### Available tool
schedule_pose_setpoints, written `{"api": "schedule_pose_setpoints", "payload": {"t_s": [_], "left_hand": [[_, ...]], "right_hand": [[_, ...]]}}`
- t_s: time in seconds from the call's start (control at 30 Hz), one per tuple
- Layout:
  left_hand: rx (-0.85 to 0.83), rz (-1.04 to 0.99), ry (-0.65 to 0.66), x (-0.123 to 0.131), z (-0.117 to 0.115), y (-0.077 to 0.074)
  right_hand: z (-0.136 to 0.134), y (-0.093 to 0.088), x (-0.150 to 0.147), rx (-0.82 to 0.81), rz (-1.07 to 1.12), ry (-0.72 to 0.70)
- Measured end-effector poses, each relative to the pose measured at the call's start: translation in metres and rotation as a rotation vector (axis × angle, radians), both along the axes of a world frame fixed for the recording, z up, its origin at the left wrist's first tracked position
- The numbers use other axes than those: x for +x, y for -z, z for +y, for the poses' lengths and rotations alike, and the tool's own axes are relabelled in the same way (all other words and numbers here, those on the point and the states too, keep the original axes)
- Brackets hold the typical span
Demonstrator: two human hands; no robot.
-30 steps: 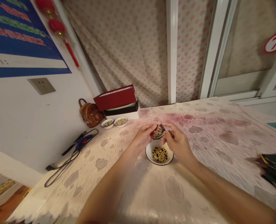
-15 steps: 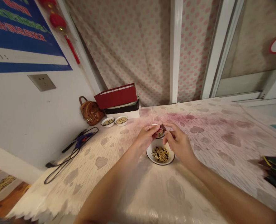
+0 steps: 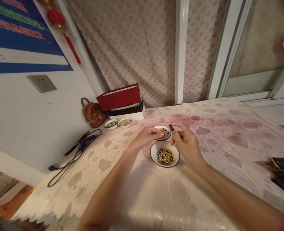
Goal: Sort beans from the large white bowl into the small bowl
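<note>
My left hand [image 3: 145,137] grips a small white bowl [image 3: 164,129] of mixed beans by its rim, and its fingers cover the near edge. Just beside it, my right hand [image 3: 187,143] pinches a small dark piece [image 3: 171,127]. Below both hands, a larger white bowl [image 3: 165,154] of yellow and black beans sits on the cloth-covered desk [image 3: 216,150]. Farther left are two small bean bowls [image 3: 118,123], a red box [image 3: 119,98] on stacked boxes, a brown studded backpack [image 3: 92,113], and a blue glue gun [image 3: 86,142] with its cord.
</note>
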State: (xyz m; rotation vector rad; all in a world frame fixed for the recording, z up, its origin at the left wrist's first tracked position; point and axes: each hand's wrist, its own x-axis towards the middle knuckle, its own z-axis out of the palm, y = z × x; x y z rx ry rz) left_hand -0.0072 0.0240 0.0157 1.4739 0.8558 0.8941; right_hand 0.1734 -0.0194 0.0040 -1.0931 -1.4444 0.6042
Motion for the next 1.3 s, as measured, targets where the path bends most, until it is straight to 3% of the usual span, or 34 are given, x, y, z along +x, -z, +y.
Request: {"api": "schedule_pose_setpoints", "payload": {"t_s": [0.07, 0.17, 0.43, 0.6, 0.77, 0.93, 1.1, 1.3], "left_hand": [[0.092, 0.202, 0.095, -0.006, -0.003, -0.005], [0.183, 0.373, 0.077, -0.008, -0.005, -0.005], [0.441, 0.534, -0.104, -0.005, 0.003, 0.002], [0.575, 0.639, -0.119, -0.002, 0.008, 0.013], [0.541, 0.779, -0.215, -0.005, 0.011, 0.019], [0.585, 0.876, -0.313, -0.011, 0.020, 0.014], [0.423, 0.925, -0.227, -0.001, 0.035, 0.007], [0.442, 0.944, -0.195, 0.013, 0.046, 0.012]], "right_hand": [[0.001, 0.000, 0.001, 0.000, 0.017, 0.007], [0.001, 0.001, 0.002, -0.001, 0.025, 0.001], [0.002, -0.001, 0.002, -0.001, 0.056, 0.005], [0.003, 0.000, 0.003, -0.011, 0.053, 0.009], [0.003, 0.000, 0.002, 0.000, 0.050, 0.007], [0.003, -0.002, 0.002, 0.000, 0.053, 0.012], [0.002, -0.003, 0.002, -0.008, 0.056, 0.011], [0.003, -0.001, 0.003, -0.003, 0.041, 0.010]]}}
